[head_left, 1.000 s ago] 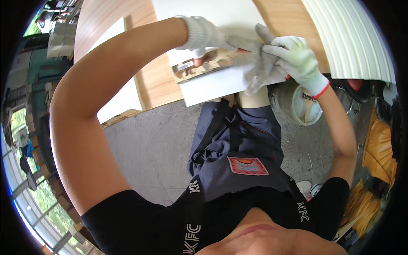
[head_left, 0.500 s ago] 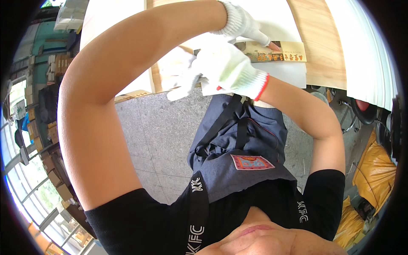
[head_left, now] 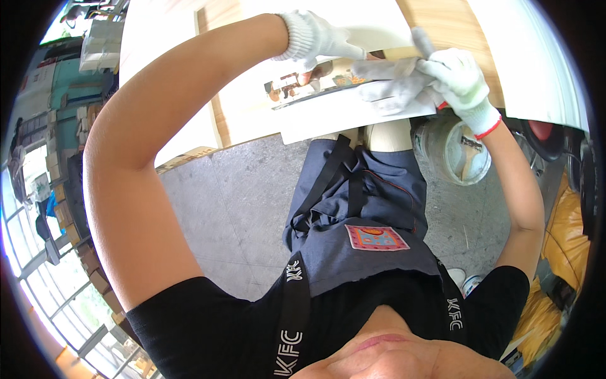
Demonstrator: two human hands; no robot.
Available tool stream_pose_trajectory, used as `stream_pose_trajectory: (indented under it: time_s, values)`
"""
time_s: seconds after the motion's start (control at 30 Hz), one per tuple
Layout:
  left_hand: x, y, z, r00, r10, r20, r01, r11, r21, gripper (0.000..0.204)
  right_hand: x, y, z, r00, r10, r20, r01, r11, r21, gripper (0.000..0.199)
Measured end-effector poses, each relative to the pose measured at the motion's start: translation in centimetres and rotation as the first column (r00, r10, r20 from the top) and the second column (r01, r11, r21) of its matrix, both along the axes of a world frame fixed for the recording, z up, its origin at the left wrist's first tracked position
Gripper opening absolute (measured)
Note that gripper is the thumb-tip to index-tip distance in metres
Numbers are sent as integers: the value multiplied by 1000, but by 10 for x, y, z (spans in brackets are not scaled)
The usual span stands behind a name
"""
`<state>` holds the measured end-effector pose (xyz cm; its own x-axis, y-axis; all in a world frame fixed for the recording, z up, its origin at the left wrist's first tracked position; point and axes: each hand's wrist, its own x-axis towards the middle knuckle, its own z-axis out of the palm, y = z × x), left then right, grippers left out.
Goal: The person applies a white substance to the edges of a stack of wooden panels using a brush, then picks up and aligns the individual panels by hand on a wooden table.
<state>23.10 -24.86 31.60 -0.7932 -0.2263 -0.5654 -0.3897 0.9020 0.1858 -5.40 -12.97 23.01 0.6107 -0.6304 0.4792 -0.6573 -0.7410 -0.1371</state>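
Left of the printed strip, a white board is seen on the worktop. At the strip's left half, the left hand is placed, its thumb tip set on the print, its fingers stretched out and closed round nothing. On the strip's near side, a white sheet is left showing. Over the strip's right half, a glove-like grey cloth is spread, gripped in the right hand. Half a second ago the right hand was seen toward the strip's left end; now the hands' places have been swapped, so contact appears to have been shifted rightward. Below the strip's right end, a bucket is seen.
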Motion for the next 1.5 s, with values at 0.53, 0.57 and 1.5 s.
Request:
stream_pose_trajectory:
  time_s: [0.53, 0.57, 1.5]
  values:
    - [52, 171, -12, 213, 915, -342, -453, 403, 795, 52, 29, 5, 28, 958, -174, -229, 205, 972, 117, 45]
    - [56, 187, -18, -146, 986, 81, -179, -107, 978, 55, 23, 3, 25, 936, -195, -294, 254, 951, 178, 46]
    - [101, 166, -40, -623, 644, 443, 444, -174, 879, 15, 56, -109, 9, 564, -661, 495, -265, 423, 867, 35]
